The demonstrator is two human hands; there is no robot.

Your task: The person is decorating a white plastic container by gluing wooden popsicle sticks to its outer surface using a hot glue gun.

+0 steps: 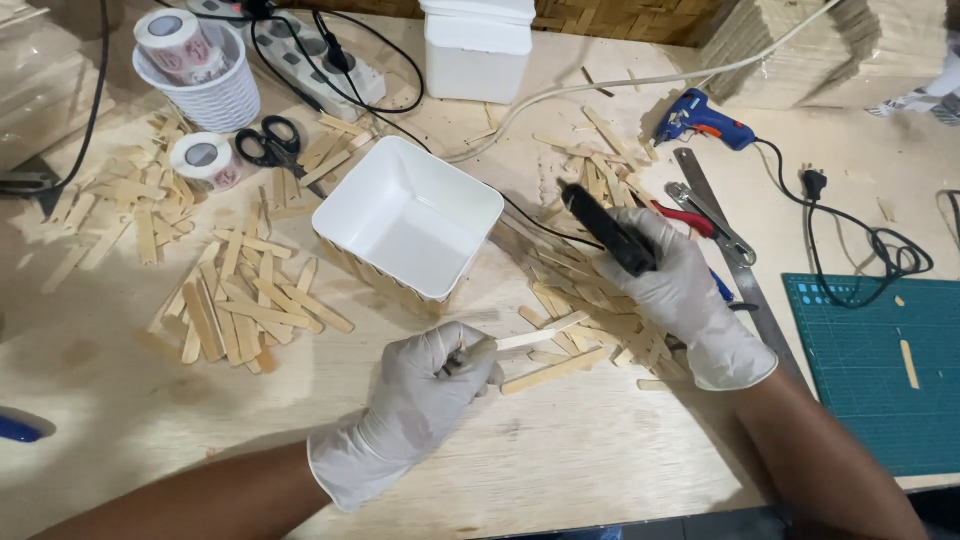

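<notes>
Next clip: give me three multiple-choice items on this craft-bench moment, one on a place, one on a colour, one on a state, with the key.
1. Where is the blue glue gun?
A. in the white container
B. on the table, beyond the right hand
C. in the left hand

2. What colour is the glue gun in the right hand?
A. black
B. red
C. yellow

3. How is the wooden stick in the left hand?
A. lying loose
B. pinched at one end
C. snapped in two

Key: B, it lies above the steel ruler; A, its body is black; B, the fingers grip its near end.

Pale plywood worktable (600, 470), woven wall (620, 18)
</notes>
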